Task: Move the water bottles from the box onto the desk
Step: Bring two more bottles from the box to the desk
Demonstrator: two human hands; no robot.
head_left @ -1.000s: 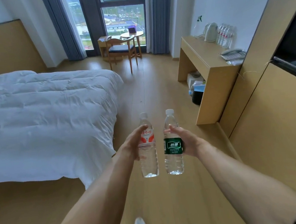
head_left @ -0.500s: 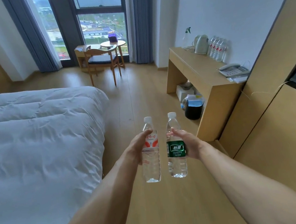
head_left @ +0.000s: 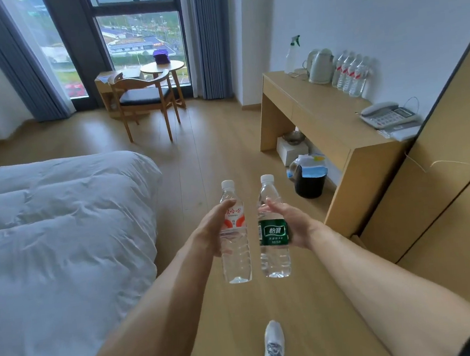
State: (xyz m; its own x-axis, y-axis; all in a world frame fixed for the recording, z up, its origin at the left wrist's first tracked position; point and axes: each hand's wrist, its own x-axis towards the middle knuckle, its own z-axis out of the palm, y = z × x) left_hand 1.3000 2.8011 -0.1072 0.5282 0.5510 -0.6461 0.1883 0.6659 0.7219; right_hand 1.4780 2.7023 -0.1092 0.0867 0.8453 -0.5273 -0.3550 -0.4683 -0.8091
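My left hand (head_left: 211, 229) grips a clear water bottle with a red-and-white label (head_left: 235, 252), held upright over the floor. Right beside it, my right hand (head_left: 292, 224) grips a second upright bottle with a green label (head_left: 274, 251). The two bottles are nearly touching. The wooden desk (head_left: 326, 123) stands ahead on the right against the wall. Several water bottles with red labels (head_left: 351, 73) stand in a row at its back. The box is not in view.
On the desk are a kettle (head_left: 319, 66), a spray bottle (head_left: 292, 54) and a telephone (head_left: 388, 114). A black bin (head_left: 310, 180) sits under the desk. A white bed (head_left: 56, 238) fills the left. A chair (head_left: 146, 100) and round table (head_left: 163, 67) stand by the window.
I have walked forward between bed and wall; the desk, bin and window are closer and larger. Both hands keep holding the bottles in the same pose. My shoe shows at the bottom again.
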